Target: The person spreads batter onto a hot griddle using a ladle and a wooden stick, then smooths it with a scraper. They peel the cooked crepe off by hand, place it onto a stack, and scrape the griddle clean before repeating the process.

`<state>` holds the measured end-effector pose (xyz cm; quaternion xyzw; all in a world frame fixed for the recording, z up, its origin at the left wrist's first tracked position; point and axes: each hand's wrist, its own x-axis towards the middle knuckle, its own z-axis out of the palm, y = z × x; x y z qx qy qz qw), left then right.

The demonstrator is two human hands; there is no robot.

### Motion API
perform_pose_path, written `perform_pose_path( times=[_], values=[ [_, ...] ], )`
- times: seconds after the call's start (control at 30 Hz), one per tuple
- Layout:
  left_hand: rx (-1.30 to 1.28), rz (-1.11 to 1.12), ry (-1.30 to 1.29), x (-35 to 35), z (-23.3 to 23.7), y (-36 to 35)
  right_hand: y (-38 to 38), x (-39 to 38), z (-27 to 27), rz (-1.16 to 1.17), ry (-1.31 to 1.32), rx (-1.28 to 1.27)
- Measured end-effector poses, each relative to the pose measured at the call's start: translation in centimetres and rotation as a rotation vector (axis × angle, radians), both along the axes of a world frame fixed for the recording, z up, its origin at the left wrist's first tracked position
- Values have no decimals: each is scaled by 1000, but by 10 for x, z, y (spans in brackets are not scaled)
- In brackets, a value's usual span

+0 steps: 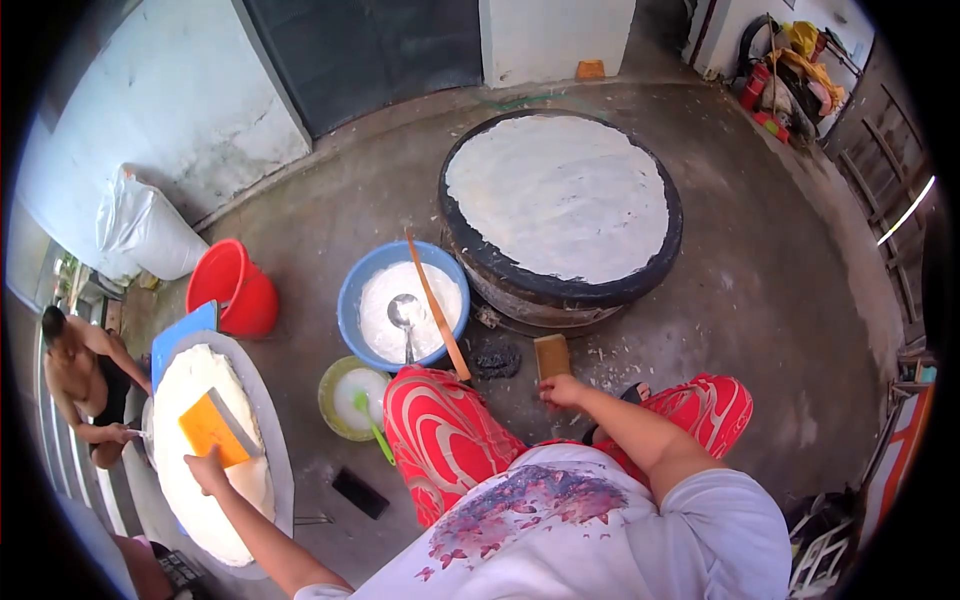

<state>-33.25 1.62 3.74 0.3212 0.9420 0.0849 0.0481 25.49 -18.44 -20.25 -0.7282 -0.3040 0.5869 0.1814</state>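
Observation:
My left hand (208,472) is closed on the lower edge of a flat orange scraper (216,428), which lies over a pile of thin white sheets (205,375) on a grey board at my left. My right hand (563,390) grips a flat brown scraper (551,356) by its near end, above the floor between my knees. In front of me, a large round griddle (462,262) with a black rim bears a spread white layer (560,195). A blue basin (352,318) holds white batter (395,300), a metal ladle (401,312) and a long wooden stick (438,305).
A green bowl (330,405) of white liquid with a green-handled tool (375,430) sits by my left knee. Nearby are a phone (360,493) and a red bucket (235,290). Another person (85,375) crouches at far left. A white sack (150,230) leans by the wall.

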Motion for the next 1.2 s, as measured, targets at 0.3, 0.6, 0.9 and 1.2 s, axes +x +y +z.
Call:
perform_pose_path(
  times=[0.3, 0.6, 0.9, 1.2],
  values=[
    [922, -923, 42, 163, 90, -34, 59, -31, 166, 109, -157, 823],
    [882, -1896, -72, 364, 72, -88, 71, -21, 287, 328, -877, 1473],
    [550, -1434, -297, 334, 17, -91, -1, 282, 171, -751, -1008, 654],
    [457, -1229, -384, 362, -11, -104, 47, 373, 157, -849, -1260, 310]
  ],
)
